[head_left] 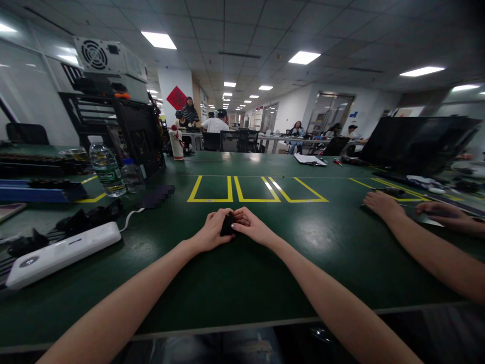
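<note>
Your left forearm [131, 298] reaches over the green table [162, 288] to your left hand [212, 233], whose fingers grasp one side of a small black object [227, 225]. Handling seems under way, since you have the piece in hand rather than set down; how much is done or left cannot be told. It looks dark and compact, its details mostly covered, between your hands and nearer you than the yellow tape outlines [230, 190]. Your right hand [254, 227] closes its fingertips on the other side.

On my feed I count one small black object [227, 225] at centre, two clear plastic bottles [107, 169] at left, three yellow tape outlines [210, 200], one red diamond-shaped sign [177, 97] upper left.
</note>
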Tool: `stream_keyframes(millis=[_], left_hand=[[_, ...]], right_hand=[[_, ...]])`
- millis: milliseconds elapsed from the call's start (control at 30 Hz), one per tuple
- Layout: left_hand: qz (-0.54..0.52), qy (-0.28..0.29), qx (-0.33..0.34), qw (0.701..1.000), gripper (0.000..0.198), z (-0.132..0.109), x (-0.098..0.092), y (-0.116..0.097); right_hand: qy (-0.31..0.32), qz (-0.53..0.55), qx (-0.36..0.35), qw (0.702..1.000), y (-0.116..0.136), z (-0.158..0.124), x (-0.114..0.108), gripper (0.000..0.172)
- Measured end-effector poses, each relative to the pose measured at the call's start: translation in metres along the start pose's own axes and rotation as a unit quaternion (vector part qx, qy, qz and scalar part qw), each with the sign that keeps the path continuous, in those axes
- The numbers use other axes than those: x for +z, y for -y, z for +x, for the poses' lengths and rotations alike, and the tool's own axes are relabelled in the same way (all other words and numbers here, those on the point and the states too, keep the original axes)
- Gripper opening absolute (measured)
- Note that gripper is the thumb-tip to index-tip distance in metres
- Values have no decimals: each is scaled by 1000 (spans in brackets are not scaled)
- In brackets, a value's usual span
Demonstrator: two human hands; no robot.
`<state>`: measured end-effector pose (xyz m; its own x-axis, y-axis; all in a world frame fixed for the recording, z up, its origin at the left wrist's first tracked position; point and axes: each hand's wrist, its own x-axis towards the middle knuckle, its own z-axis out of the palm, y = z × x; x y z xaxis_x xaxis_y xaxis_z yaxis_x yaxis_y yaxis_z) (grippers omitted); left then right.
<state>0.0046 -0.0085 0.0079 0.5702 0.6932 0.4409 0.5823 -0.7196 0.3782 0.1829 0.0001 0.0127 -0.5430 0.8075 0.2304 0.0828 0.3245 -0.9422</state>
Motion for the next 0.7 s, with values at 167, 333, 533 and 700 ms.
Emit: stream_keyframes(millis=[167, 333, 533, 700], left_hand=[[-2, 4, 6, 1000, 55, -1, -1, 0], [5, -3, 6, 1000, 56, -1, 1, 2], [5, -8, 2, 1000, 56, 0, 3, 2], [0, -3, 4, 1000, 57, 0, 1, 1]], right_hand=[[19, 2, 2, 1000, 0, 0, -2, 26], [29, 6, -23, 999, -3, 0, -2, 27], [6, -2, -25, 1000, -5, 3, 0, 19], [-10, 8, -3, 1000, -5, 3, 0, 27]])
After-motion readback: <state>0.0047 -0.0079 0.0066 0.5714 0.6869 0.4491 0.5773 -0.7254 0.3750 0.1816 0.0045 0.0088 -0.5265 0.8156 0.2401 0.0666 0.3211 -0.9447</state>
